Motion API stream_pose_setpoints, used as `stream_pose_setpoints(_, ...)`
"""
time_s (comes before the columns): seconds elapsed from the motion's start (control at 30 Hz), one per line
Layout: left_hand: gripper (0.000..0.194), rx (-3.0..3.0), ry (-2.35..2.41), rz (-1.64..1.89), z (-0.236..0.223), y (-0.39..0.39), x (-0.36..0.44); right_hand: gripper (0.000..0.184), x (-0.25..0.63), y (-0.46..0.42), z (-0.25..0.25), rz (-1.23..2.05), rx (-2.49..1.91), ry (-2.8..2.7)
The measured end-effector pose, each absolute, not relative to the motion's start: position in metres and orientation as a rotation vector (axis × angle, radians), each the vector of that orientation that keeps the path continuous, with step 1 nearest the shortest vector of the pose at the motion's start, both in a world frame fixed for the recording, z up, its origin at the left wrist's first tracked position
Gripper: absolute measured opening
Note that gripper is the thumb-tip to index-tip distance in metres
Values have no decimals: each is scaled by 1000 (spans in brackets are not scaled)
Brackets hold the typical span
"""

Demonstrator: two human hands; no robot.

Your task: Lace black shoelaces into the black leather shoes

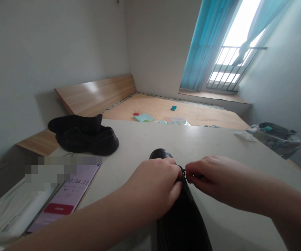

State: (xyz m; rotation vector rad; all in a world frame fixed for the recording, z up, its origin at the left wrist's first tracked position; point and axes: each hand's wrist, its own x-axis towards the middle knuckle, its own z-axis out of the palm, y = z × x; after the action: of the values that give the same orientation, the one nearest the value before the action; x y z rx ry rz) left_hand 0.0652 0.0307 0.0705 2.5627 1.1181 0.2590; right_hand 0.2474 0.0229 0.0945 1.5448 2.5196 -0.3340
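1. White table (129, 139): black shoe (182, 216) at the near middle; dark footwear (87, 136) heaped at the far left; phone (74, 195) lying face up at the near left, screen lit; clear plastic (11, 205) beside it; small wrapper (245, 136) near the far right edge.
2. Bed (205, 113): red piece (136, 114) touching a pale green sheet (144, 117); clear bag (180, 121) right of these; teal piece (174, 108) farther back.

The shoe (183, 223) is black, its rounded toe glossy and its body duller. It lies lengthwise on the desk (129, 139), toe towards the far edge, the middle partly hidden. The thin, dark lace (184, 172) bends out in small loops at the shoe's right side, its ends hidden.
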Motion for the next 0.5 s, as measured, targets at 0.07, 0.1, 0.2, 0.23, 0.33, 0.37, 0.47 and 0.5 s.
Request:
stream_pose_setpoints(0.07,19,2562,1119,259,70,31,66,25,248,22,92,-293,1573,2522)
stream_pose_setpoints(0.1,19,2561,1117,259,70,32,66,25,248,22,92,-277,1588,2520)
stream_pose_setpoints(0.2,19,2561,1112,264,70,32,66,25,247,22,93,-273,1603,2524)
stream_pose_setpoints(0.23,19,2563,1109,267,70,32,66,26,247,22,94,-289,1598,2533)
stream_pose_setpoints(0.33,19,2567,1109,267,70,31,65,26,244,22,98,-349,1592,2552)
stream_pose_setpoints(0.37,20,2567,1111,264,70,31,65,25,243,22,99,-362,1596,2549)
stream_pose_setpoints(0.47,20,2564,1116,259,70,31,65,24,243,23,99,-356,1609,2534)
stream_pose_setpoints(0.5,20,2563,1115,257,70,31,65,25,244,23,98,-348,1609,2534)
